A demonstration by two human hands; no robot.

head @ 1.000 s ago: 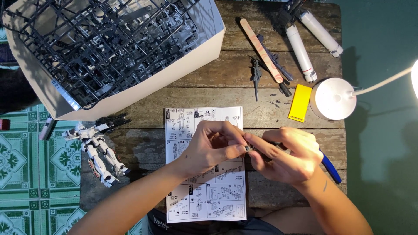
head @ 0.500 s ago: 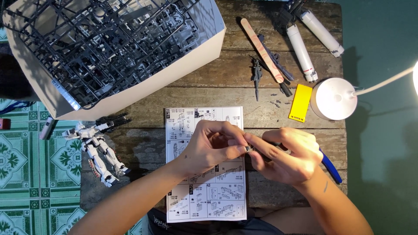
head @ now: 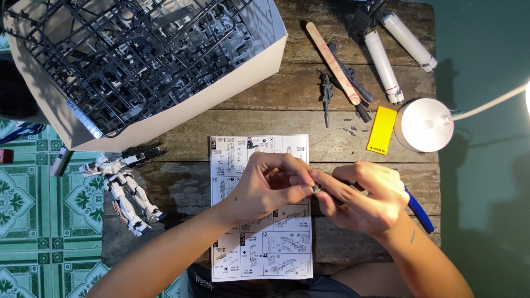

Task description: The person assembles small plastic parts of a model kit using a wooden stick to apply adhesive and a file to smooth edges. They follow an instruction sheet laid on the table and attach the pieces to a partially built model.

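Two hands at work over a wooden tabletop (head: 265,113), items listed left to right:

- White box (head: 182,118), upper left, stacked with dark grey plastic part frames (head: 127,49).
- White figure model (head: 126,190), lying near the tabletop's left edge, below the box.
- Printed instruction sheet (head: 259,254), black-and-white diagrams, flat at centre front.
- Left hand (head: 268,185), above the sheet, fingers closed narrowly on a small part (head: 316,189).
- Small part: dark grey, tiny, pinched between both hands over the sheet's right edge; shape too small to tell.
- Right hand (head: 364,198), fingers curled tight, meeting the left at the part; a blue handle (head: 419,209) sticks out behind it.
- Wooden stick (head: 334,63), dark grey model pieces (head: 327,94), two white tubes (head: 386,60), upper right.
- Yellow card (head: 382,129), just beside the white round lamp base (head: 424,124)
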